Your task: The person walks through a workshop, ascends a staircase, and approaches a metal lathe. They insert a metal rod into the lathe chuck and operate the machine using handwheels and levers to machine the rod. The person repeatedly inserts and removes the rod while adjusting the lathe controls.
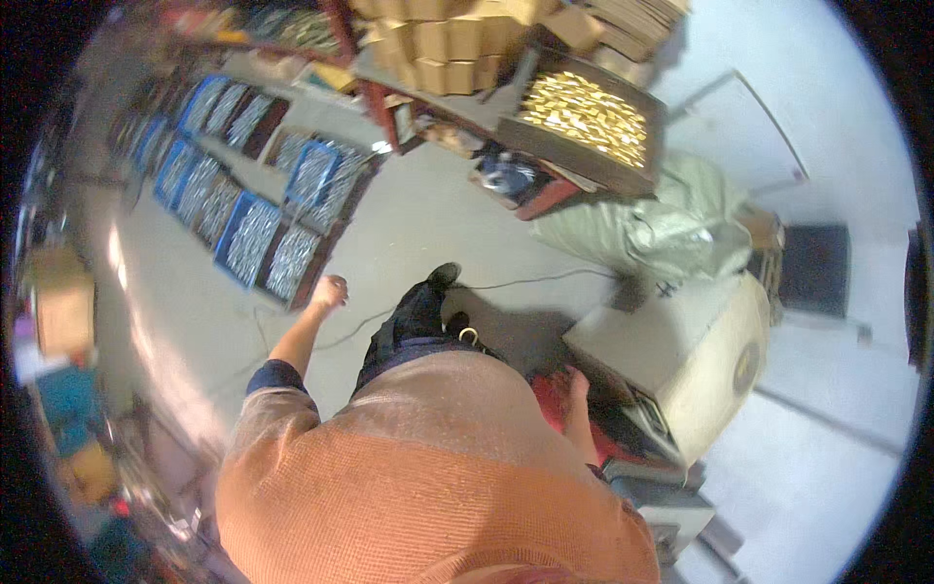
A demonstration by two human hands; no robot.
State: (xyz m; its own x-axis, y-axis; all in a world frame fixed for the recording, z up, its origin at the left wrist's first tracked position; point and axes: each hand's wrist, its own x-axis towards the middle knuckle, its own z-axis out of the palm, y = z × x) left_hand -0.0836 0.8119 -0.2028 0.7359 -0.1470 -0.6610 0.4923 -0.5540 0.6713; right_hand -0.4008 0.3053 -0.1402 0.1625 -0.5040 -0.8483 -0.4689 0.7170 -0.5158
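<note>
I look down over my orange sweater at a grey concrete floor. My left hand (330,290) hangs out to the left, fingers curled shut, holding nothing I can see, close to the corner of a row of trays of small metal parts (265,251). My right hand (578,382) reaches down by my side and rests on or near a red surface (550,397) beside a beige machine (681,360); its fingers are partly hidden. One dark shoe (443,275) steps forward.
Blue and brown trays of metal parts (209,185) line the floor at left. A brown crate of shiny yellow pieces (584,117) stands ahead, with stacked cardboard boxes (448,44) behind. A green sack (662,229) lies by the machine. A thin cable (525,284) crosses the floor.
</note>
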